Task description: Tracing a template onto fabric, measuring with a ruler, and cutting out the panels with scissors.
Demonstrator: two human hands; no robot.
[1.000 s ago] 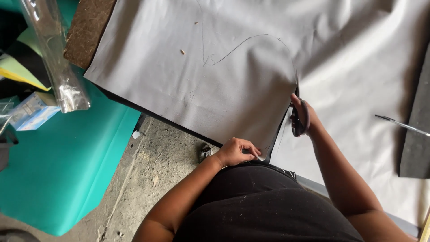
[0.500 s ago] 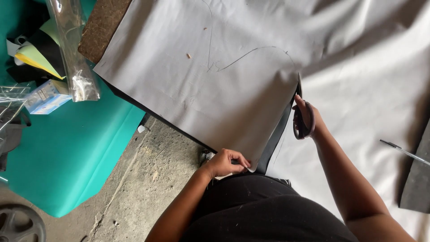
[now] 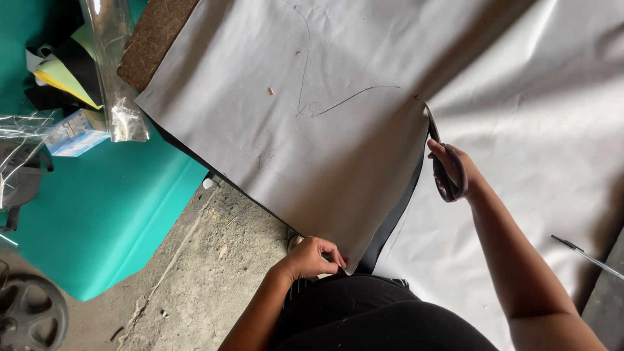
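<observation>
A large grey sheet of leather-like material lies spread out, with a thin dark drawn line across it. My right hand grips dark scissors whose blades sit in a cut running up toward the drawn line. The cut has split the sheet, showing its black underside along the slit. My left hand pinches the near corner of the cut-off flap, close to my body.
A teal sheet lies on the left with a small blue box, clear plastic wrap and coloured scraps. A brown board sits at top. Bare concrete floor, a wheel, a pen.
The scissors have advanced further up the sheet toward the drawn line, lengthening the cut. My left hand still holds the flap's corner. The view has shifted slightly.
</observation>
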